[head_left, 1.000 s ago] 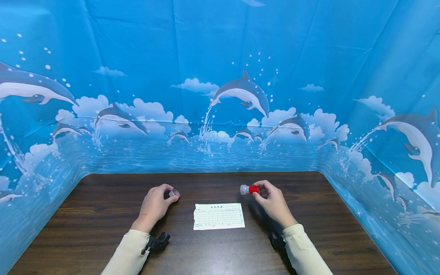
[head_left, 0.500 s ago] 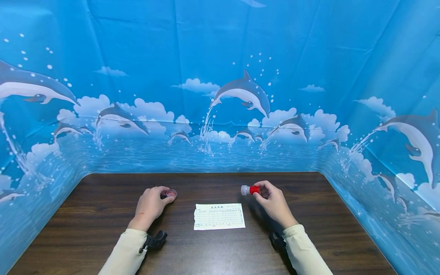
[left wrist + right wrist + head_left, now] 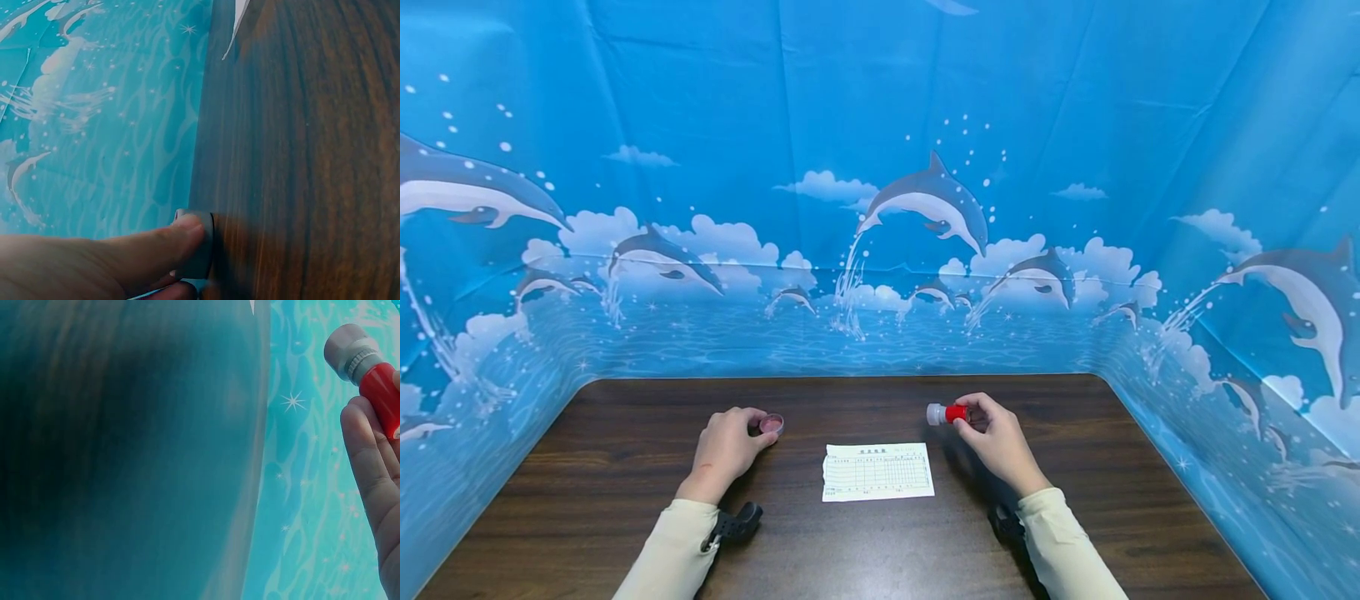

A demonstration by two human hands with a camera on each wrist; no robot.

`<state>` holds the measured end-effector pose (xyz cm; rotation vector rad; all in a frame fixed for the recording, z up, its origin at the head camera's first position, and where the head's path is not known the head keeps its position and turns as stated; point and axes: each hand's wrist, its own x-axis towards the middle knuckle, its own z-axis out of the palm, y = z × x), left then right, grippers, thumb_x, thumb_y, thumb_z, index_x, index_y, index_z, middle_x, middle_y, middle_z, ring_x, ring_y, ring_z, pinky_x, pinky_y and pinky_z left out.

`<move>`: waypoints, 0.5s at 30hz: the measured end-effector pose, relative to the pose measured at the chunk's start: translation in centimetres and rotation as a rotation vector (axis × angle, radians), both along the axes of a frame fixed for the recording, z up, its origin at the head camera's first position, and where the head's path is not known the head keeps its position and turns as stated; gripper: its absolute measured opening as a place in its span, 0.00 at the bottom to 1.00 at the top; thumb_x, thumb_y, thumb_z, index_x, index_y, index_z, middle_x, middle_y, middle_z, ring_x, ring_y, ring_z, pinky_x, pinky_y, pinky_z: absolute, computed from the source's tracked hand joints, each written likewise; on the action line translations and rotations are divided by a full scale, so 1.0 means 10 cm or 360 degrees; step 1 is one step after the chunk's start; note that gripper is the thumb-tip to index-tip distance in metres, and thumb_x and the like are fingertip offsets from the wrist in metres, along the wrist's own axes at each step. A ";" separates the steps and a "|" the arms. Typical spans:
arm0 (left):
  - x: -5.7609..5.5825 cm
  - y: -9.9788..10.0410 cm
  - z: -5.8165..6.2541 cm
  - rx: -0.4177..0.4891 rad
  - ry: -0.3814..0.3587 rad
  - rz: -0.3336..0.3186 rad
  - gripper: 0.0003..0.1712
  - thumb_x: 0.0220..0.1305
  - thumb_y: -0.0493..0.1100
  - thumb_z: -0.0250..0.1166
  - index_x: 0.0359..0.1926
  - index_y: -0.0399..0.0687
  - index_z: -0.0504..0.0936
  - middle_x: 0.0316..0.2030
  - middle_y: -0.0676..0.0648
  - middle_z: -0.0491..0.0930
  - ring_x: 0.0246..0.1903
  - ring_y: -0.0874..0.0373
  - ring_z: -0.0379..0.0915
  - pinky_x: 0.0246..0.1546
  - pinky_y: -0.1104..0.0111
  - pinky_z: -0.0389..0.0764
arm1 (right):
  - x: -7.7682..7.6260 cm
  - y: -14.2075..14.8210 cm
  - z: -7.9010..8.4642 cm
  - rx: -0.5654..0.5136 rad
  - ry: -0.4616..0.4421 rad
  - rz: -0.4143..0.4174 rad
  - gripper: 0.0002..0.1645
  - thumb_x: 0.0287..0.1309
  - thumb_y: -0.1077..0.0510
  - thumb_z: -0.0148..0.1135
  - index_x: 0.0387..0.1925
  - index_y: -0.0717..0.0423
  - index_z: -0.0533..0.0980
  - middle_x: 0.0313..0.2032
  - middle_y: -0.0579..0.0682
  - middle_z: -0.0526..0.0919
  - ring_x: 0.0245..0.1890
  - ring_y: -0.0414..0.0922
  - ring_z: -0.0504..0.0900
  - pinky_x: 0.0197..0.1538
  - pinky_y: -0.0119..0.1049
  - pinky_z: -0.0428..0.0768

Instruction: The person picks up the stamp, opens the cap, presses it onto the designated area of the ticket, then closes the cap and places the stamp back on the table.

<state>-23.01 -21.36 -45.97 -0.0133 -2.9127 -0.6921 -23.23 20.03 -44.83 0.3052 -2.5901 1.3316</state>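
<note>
Between thumb and fingers, my left hand [image 3: 727, 448] pinches a small round cap [image 3: 772, 425] at the table surface. The cap is clear-walled with a pinkish inside, and its hollow side faces up. In the left wrist view the thumb lies over the cap's side [image 3: 203, 253]. To the right, my right hand [image 3: 997, 439] grips a round stamp [image 3: 955, 413] by its red handle. The stamp is held sideways above the table, its pale, wider end pointing left. In the right wrist view that pale end [image 3: 345, 350] and a ribbed grey collar show; the handle's far part is partly hidden by fingers.
A printed paper form [image 3: 878, 472] with a ruled grid lies flat between the two hands. The dark wooden table [image 3: 880, 550] ends at a blue dolphin-print curtain [image 3: 730, 333] at the back and sides. Black wrist straps [image 3: 739, 525] sit on both forearms.
My left hand has moved slightly left and tilted the cap, whose pink inside now faces up. My right hand and the stamp stay nearly still.
</note>
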 end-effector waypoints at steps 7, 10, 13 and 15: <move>0.02 0.02 0.02 0.0004 0.0023 -0.0008 0.35 0.60 0.48 0.77 0.61 0.30 0.81 0.54 0.29 0.81 0.56 0.30 0.75 0.56 0.39 0.77 | -0.02 0.01 -0.01 0.0011 0.0013 -0.0013 0.16 0.61 0.65 0.72 0.50 0.55 0.81 0.41 0.51 0.86 0.38 0.45 0.83 0.49 0.44 0.87; 0.03 0.06 0.07 0.0021 0.0080 -0.0019 0.35 0.61 0.48 0.76 0.63 0.32 0.79 0.56 0.30 0.80 0.58 0.30 0.73 0.58 0.39 0.75 | -0.02 0.02 -0.01 0.0005 0.0027 -0.0010 0.16 0.61 0.65 0.72 0.50 0.56 0.81 0.41 0.51 0.87 0.38 0.44 0.83 0.49 0.45 0.87; 0.04 0.13 0.14 0.0058 0.0148 -0.0069 0.35 0.63 0.49 0.75 0.65 0.35 0.79 0.58 0.32 0.79 0.59 0.33 0.72 0.59 0.39 0.75 | -0.02 0.02 -0.01 0.0001 0.0037 -0.0005 0.15 0.61 0.66 0.72 0.50 0.56 0.82 0.41 0.51 0.87 0.39 0.45 0.83 0.50 0.46 0.87; 0.05 0.19 0.19 0.0074 0.0190 -0.0125 0.34 0.64 0.52 0.74 0.65 0.39 0.79 0.59 0.35 0.79 0.60 0.36 0.72 0.59 0.40 0.75 | -0.03 0.03 -0.01 0.0002 0.0045 -0.0003 0.15 0.62 0.66 0.71 0.50 0.56 0.82 0.41 0.51 0.87 0.39 0.44 0.83 0.50 0.46 0.87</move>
